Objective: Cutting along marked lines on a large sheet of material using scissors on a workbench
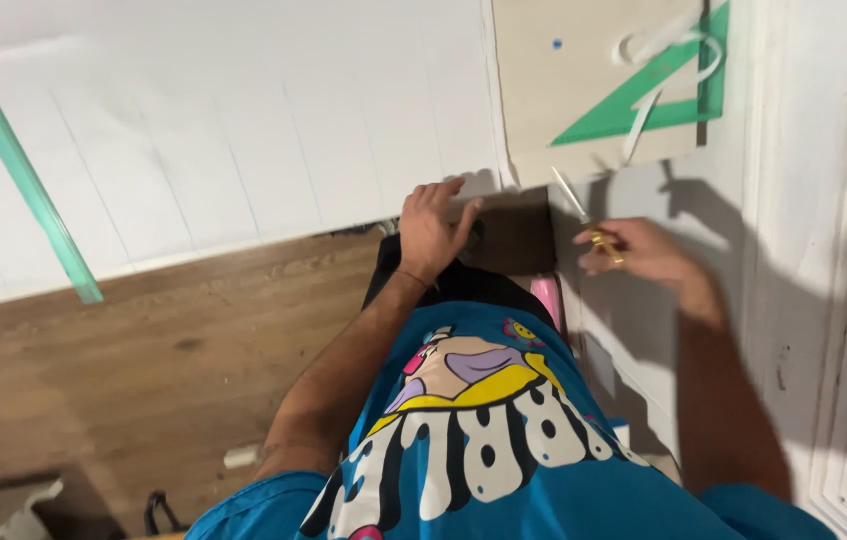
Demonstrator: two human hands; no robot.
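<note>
Shirt (484, 440); right hand (644, 252) (probably) grips scissors (584, 218).

Bright light from left; hard shadows fall right across white wall (804, 200); motion blur throughout, edges soft.

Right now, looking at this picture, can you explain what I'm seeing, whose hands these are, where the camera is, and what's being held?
There is one picture, taken by a camera worn on a person's head, looking down over their blue printed shirt. Both hands are that person's own. The left hand lies flat on the edge of a big white sheet spread over a wooden floor. The right hand grips scissors, blades pointing at a tan board. A green triangle ruler and white strips lie on that board. A long green ruler rests on the sheet.
</note>
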